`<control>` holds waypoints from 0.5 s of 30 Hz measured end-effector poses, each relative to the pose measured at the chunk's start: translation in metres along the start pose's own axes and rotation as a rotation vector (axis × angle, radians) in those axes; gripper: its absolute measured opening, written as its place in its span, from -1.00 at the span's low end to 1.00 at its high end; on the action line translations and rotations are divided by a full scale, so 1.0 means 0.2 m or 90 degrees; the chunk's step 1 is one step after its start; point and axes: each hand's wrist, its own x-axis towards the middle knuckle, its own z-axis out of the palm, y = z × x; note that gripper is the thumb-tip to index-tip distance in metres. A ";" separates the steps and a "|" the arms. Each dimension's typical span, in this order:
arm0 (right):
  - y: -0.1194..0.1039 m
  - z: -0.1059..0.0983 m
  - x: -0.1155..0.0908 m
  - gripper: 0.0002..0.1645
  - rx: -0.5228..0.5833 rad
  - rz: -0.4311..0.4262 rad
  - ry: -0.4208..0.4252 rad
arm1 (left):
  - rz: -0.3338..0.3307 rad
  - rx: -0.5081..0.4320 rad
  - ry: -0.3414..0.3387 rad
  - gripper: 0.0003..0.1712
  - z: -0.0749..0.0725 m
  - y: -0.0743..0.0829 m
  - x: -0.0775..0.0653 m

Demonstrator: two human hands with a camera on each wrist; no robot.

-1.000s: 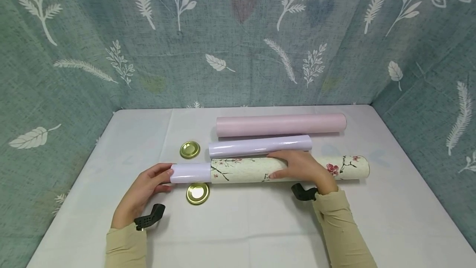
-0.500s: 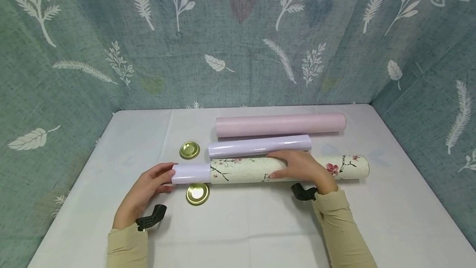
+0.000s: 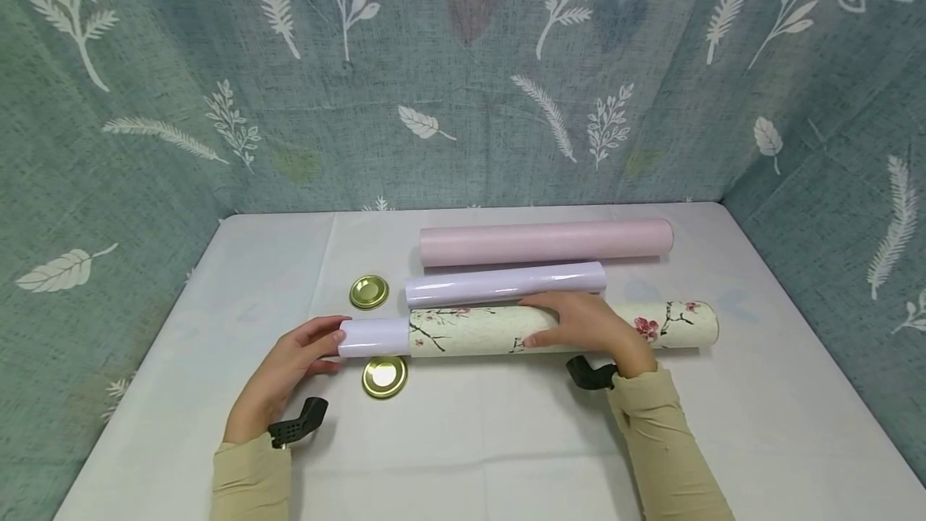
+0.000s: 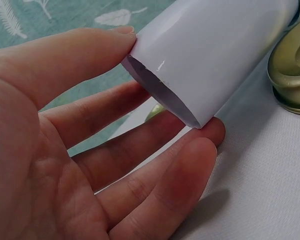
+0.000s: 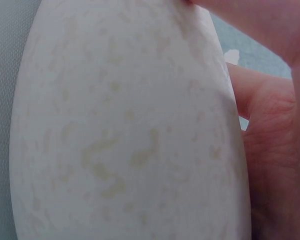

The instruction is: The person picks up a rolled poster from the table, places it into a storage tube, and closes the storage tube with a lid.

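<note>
My left hand (image 3: 292, 356) holds the left end of a glossy pale lavender paper tube (image 3: 374, 338). In the left wrist view the thumb and fingers touch the rim of the lavender tube (image 4: 205, 55), whose end is open and hollow. The tube's right part is hidden inside a cream roll with a floral branch print (image 3: 463, 332). My right hand (image 3: 579, 324) grips this floral roll around its middle, thumb on the near side. Only a mottled stretch of the floral roll (image 5: 125, 125) and part of the hand show in the right wrist view.
Behind the floral roll lie a second lavender roll (image 3: 506, 284), close to the right hand, and a longer pink roll (image 3: 546, 243). One gold lid (image 3: 369, 292) lies behind the lavender tube, another gold lid (image 3: 385, 376) just in front. A patterned curtain (image 3: 463, 103) surrounds the white table (image 3: 463, 457).
My left hand has shifted slightly right, and the lavender tube has slid a little farther into the floral roll. The right hand and floral roll look still.
</note>
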 end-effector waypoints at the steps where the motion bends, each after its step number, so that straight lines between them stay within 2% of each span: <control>1: 0.00 0.00 0.00 -0.21 0.000 -0.003 0.000 | -0.001 -0.002 -0.001 -0.31 0.00 0.00 0.00; 15: -0.01 0.00 0.00 -0.21 0.002 -0.011 0.001 | -0.006 0.005 -0.003 -0.32 0.02 0.01 0.00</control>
